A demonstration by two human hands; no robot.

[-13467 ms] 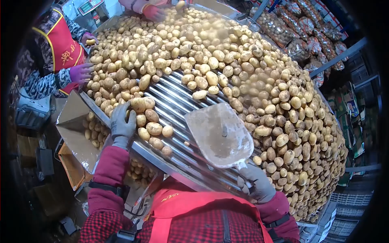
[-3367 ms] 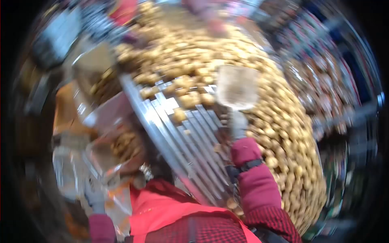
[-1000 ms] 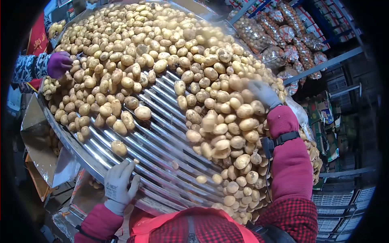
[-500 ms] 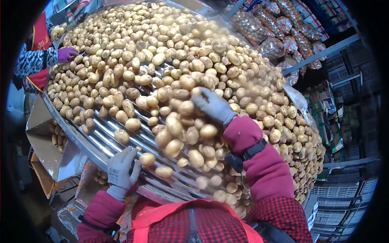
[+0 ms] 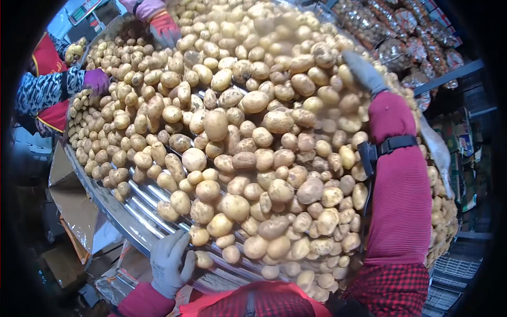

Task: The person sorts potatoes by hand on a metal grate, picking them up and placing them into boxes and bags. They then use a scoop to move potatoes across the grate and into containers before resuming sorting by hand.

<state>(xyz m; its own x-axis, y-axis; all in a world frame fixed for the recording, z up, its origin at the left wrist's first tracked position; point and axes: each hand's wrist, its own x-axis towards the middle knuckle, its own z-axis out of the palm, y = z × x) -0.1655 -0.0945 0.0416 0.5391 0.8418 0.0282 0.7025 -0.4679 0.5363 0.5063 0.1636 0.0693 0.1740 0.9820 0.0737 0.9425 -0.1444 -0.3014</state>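
A broad heap of potatoes (image 5: 277, 121) covers a slatted metal table with shiny rollers (image 5: 145, 208). My right hand (image 5: 364, 73), in a grey glove, reaches to the far right side of the heap. Its fingers are stretched out against the potatoes there, with none gripped. By the near left rim of the table, my left hand (image 5: 170, 261) rests in a matching glove, fingers extended and thumb apart. A few potatoes, such as a small potato (image 5: 204, 259), lie just right of that thumb.
At the left, a co-worker's purple-gloved hand (image 5: 96, 82) touches the heap. Another person's red-gloved hand (image 5: 165, 29) is at the back. Cardboard boxes (image 5: 79, 211) stand below the left rim. Bagged produce (image 5: 393, 53) is stacked at upper right, beyond a metal rail (image 5: 449, 76).
My right hand has moved away and rightward, from mid-heap to its far right side. More potatoes now cover the rollers. A red-gloved hand has come further in at the back.
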